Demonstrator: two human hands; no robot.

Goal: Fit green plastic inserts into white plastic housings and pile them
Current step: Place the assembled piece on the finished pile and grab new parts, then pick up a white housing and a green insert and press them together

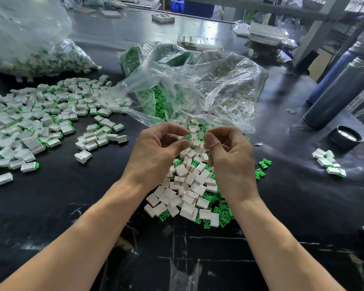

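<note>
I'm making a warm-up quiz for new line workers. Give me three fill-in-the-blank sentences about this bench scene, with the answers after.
1. The finished pile lies on the person's ____ side.
2. The loose inserts on the table are ____ in colour.
3. Both hands, left and right, hover over a heap of white ____.

Answers: left; green; housings
</note>
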